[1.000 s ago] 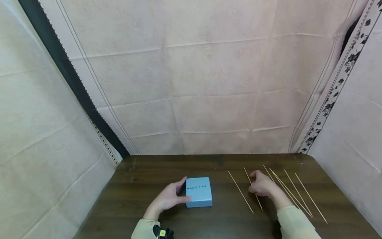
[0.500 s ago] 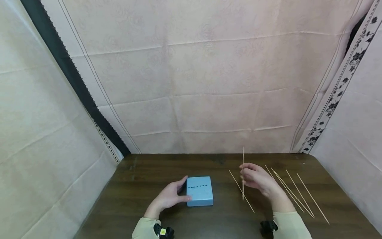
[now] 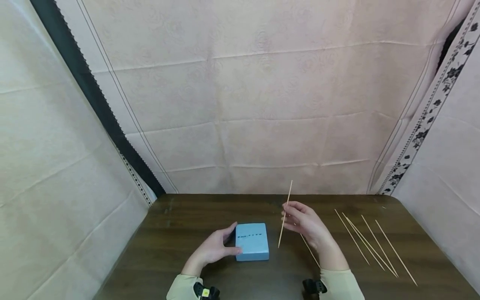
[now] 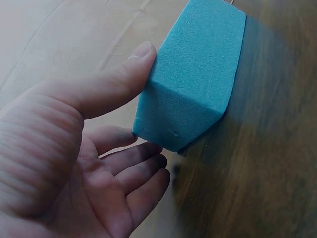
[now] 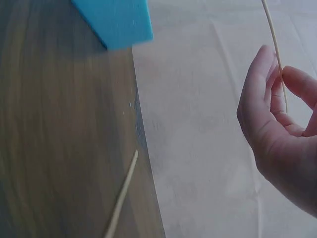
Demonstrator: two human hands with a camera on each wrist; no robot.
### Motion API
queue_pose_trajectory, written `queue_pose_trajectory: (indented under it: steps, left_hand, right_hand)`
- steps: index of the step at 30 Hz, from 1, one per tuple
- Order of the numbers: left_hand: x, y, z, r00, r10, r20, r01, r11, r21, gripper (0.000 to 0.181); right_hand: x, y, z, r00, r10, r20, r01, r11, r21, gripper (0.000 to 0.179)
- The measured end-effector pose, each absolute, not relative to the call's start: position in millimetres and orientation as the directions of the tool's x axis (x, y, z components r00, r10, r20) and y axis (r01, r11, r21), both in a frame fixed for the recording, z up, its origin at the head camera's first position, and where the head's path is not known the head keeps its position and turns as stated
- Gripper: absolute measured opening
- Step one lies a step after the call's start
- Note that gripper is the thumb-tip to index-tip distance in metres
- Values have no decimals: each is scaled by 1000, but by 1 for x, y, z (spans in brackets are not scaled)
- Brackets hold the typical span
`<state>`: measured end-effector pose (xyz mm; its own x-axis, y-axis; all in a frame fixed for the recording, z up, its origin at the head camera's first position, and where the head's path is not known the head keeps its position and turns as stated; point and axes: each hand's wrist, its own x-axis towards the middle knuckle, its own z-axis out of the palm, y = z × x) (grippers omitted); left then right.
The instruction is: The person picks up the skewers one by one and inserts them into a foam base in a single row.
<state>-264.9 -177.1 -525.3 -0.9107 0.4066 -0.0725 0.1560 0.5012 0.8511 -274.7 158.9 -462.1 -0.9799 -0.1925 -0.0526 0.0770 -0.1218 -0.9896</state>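
A light blue foam block (image 3: 252, 241) with a row of small dark marks on top sits on the table. My left hand (image 3: 211, 252) grips its left side, thumb at the near corner and fingers at the far one; the left wrist view shows the thumb against the foam (image 4: 198, 59). Right of the block, my right hand (image 3: 305, 223) pinches a thin bamboo skewer (image 3: 290, 191) between thumb and fingers. That skewer stands nearly upright, tilted slightly, its lower end beside the block. Another skewer (image 3: 309, 250) lies under the right hand, partly hidden by it.
Several loose skewers (image 3: 396, 252) lie slanted on the right part of the dark wooden table (image 3: 210, 208). Pale cloth (image 3: 270, 104) hangs behind the table's far edge and along both sides.
The right hand has taken a skewer up off the table, turned it upright and carried it left towards the block. The left hand stays on the block.
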Motion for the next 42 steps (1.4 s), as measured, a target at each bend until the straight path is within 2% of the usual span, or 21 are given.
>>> queue_pose_trajectory:
  steps: [16,25,42]
  left_hand:
    - [-265,-174,-530,-911,404,-86,145,506,850,98]
    - [-262,-175,-531,-909,411,-67,167,507,846,97]
    - [-267,-178,-529,-913,400,-79,149,509,848,97]
  right_hand:
    - [-270,115,-473,-991,-128,-39,65,-207,-976,34]
    - [-266,90,-477,-993,-122,4,19,-185,-983,31]
    - [-268,76,-474,-994,-56,99,-85,-218,-972,28]
